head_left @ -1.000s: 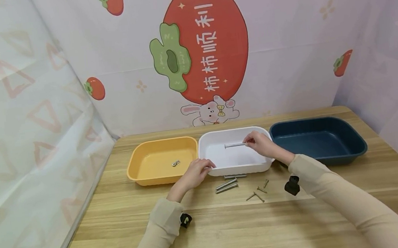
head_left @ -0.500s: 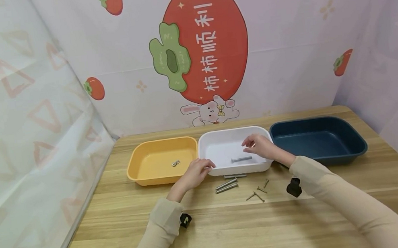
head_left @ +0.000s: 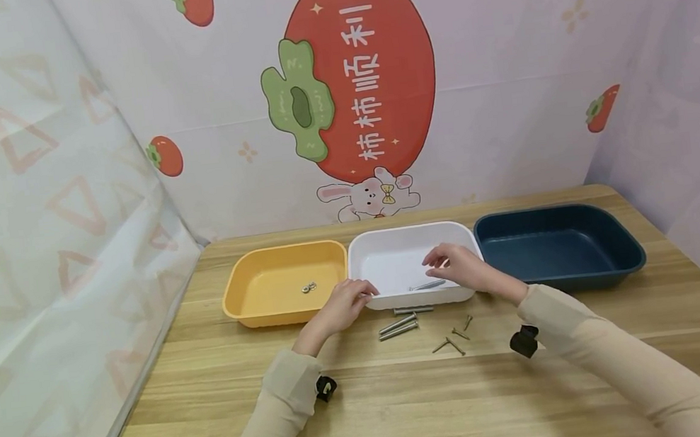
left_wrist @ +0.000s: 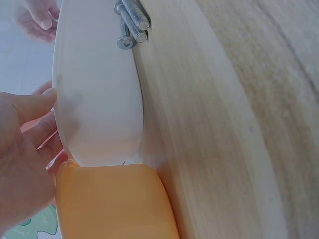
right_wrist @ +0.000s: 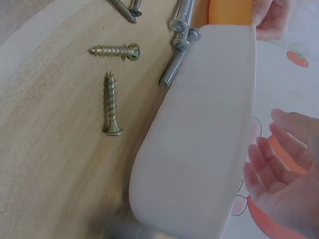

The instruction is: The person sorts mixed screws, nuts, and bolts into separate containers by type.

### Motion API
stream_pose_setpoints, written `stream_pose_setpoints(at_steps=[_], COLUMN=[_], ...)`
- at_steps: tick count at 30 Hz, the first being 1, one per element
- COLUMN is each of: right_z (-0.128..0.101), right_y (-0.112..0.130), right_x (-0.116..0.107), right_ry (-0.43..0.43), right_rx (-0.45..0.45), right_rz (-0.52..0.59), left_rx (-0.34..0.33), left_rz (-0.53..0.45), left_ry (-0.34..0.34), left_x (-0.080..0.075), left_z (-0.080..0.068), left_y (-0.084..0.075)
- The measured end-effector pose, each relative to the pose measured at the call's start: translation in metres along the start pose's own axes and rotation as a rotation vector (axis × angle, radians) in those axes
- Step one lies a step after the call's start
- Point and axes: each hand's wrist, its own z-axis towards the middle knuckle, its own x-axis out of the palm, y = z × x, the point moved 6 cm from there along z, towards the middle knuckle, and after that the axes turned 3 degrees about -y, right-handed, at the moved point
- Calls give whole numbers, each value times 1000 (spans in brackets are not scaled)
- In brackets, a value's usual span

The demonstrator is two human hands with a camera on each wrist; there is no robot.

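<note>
A white tray (head_left: 409, 230) stands between a yellow tray and a blue one. One long silver bolt (head_left: 427, 285) lies inside it near the front wall. My right hand (head_left: 447, 262) hovers open just above that bolt and holds nothing; the right wrist view shows its relaxed fingers (right_wrist: 279, 154) beside the tray wall (right_wrist: 199, 149). My left hand (head_left: 358, 294) rests against the white tray's front left corner, its fingers (left_wrist: 45, 129) lying straight along the wall (left_wrist: 94, 99). More bolts (head_left: 398, 326) lie on the wood in front of the tray.
The yellow tray (head_left: 270, 316) holds small metal washers (head_left: 309, 287). The blue tray (head_left: 579, 207) is at the right. Several brass screws (head_left: 451, 342) (right_wrist: 112, 107) lie right of the loose bolts (right_wrist: 177, 59) (left_wrist: 132, 22). Patterned cloth walls close in three sides.
One second ago my right hand pinched the bolt over the white tray; it let go, the bolt landed inside, and the hand drew back toward the front. Left hand stayed put.
</note>
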Motion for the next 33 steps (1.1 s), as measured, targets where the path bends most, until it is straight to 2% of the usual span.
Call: stream_pose_setpoints(at_steps=[9, 19, 33], right_z=[-9, -19, -29], right_y=[8, 24, 32], right_x=[3, 5, 19], right_ry=[6, -20, 15], right_rx=[-5, -86, -103], right_rz=[14, 40, 80], left_rx=[12, 12, 15], left_rz=[12, 15, -2], left_ry=[-1, -8, -4], left_x=[0, -2, 0], left_z=[0, 0, 0], left_y=[0, -1, 0])
